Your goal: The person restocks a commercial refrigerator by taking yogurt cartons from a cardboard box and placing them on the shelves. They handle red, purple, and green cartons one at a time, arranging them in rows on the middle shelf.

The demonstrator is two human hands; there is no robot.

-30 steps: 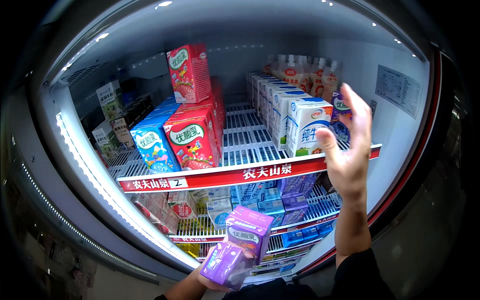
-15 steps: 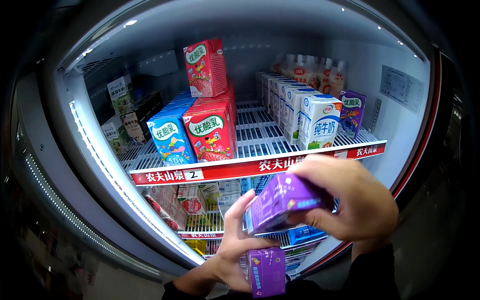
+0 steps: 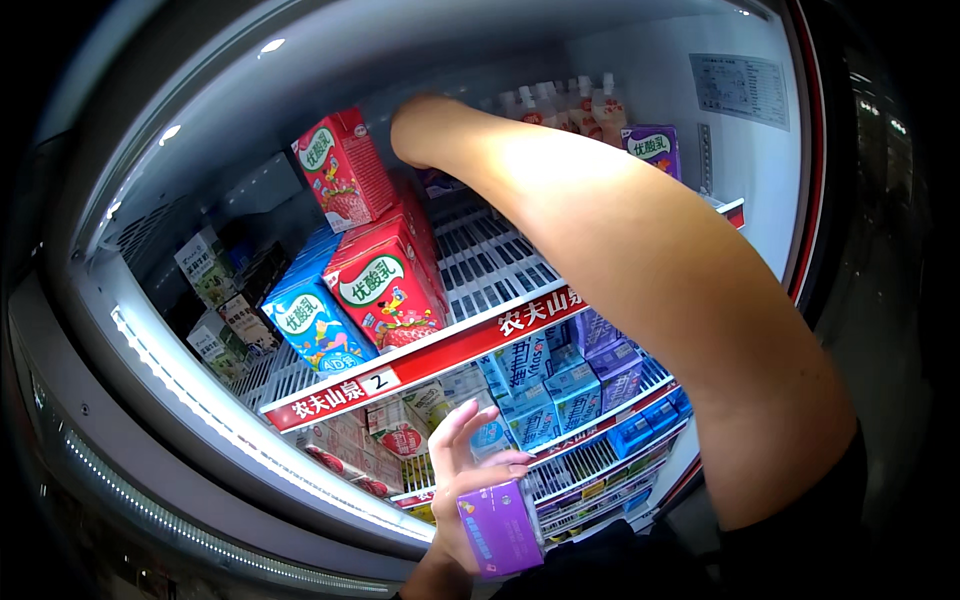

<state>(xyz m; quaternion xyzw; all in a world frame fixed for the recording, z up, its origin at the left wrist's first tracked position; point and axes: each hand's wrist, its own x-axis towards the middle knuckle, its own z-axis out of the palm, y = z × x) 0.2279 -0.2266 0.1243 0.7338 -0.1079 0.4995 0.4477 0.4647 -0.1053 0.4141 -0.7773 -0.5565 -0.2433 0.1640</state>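
- Pale-walled, brightly lit refrigerator cabinet (image 3: 640, 50) forms the background, its upper white wire shelf (image 3: 490, 280) edged with a red strip.
- At the far left, white-and-green cardboard cartons (image 3: 205, 265) stand partly stacked.
- Next come blue cardboard cartons (image 3: 315, 320) with red cardboard cartons (image 3: 385, 280) just beside them; a single upright red carton (image 3: 345, 170) stands on top.
- Right of these, the person's bare right hand (image 3: 420, 130) is deep over the shelf lane, bent at the wrist. Its fingers are hidden, so whether they are apart or clamped on something cannot be told. Part of a dark purple carton (image 3: 440, 182) shows below the wrist.
- Lower down, the bare left hand (image 3: 462, 475) holds a glossy purple cardboard carton (image 3: 500, 530) in front of the lower shelves, some fingers raised clear, the others closed around it.
- Half a second ago both hands had purple cartons in front of the shelf; now only one is plainly held, and the other is probably the one at the back of the lane.
- Farther right, beyond the forearm, white-capped pouches (image 3: 600, 110) and an upright purple carton (image 3: 655, 150) stand by the wall.
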